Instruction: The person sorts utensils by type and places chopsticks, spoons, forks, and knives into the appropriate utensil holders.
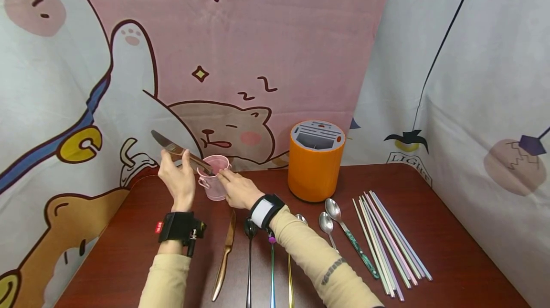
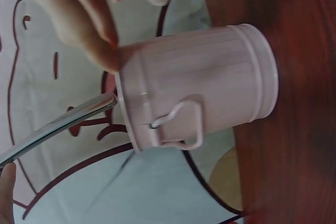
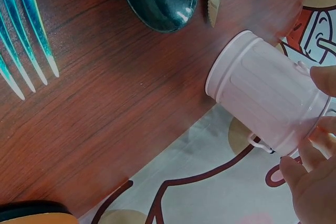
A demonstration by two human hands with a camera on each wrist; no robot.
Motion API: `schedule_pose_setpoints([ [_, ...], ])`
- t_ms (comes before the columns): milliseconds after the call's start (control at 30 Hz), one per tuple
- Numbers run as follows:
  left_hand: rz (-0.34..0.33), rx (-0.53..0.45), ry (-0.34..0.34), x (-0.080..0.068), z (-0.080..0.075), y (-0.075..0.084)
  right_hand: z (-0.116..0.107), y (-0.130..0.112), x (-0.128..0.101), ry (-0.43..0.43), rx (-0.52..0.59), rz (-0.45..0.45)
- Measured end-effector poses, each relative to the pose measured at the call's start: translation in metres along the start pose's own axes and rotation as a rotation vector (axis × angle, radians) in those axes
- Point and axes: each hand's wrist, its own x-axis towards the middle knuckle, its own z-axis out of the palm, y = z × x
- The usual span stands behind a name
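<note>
A copper-coloured knife (image 1: 161,139) slants down to the right, its blade up and its handle end at the mouth of a small pink bucket (image 1: 215,188). My left hand (image 1: 177,179) pinches this knife near its middle, left of the bucket. In the left wrist view, the shiny handle (image 2: 63,124) meets the bucket's rim. My right hand (image 1: 240,191) holds the bucket at the rim, thumb and fingers on different sides in the right wrist view. The bucket stands upright at the table's back edge, a looped handle (image 2: 184,129) on its side.
On the table (image 1: 129,250) lie another copper knife (image 1: 224,258), a dark spoon (image 1: 250,229), a rainbow fork (image 3: 26,24), a gold-handled utensil (image 1: 290,279), a small spoon (image 1: 326,224), a green-handled spoon (image 1: 354,246) and several chopsticks (image 1: 393,246). An orange utensil holder (image 1: 315,169) stands behind.
</note>
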Motion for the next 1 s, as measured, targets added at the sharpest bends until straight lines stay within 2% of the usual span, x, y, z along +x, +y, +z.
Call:
schedule_pose_setpoints([
  [167, -0.016, -0.003, -0.021, -0.005, 0.006, -0.011, 0.001, 0.000, -0.001, 0.007, -0.012, -0.006],
  [400, -0.076, -0.003, -0.035, -0.011, 0.010, -0.024, 0.002, 0.000, -0.001, 0.016, -0.019, -0.012],
  [633, -0.060, 0.038, -0.073, -0.016, 0.013, -0.033, 0.002, 0.000, 0.000, 0.001, -0.030, -0.003],
  [867, -0.110, 0.064, -0.134, -0.022, 0.015, -0.043, 0.001, 0.000, 0.001, -0.030, -0.014, 0.011],
  [1000, -0.112, 0.083, -0.149, -0.025, 0.015, -0.048, 0.001, 0.000, 0.001, -0.024, -0.017, 0.009],
])
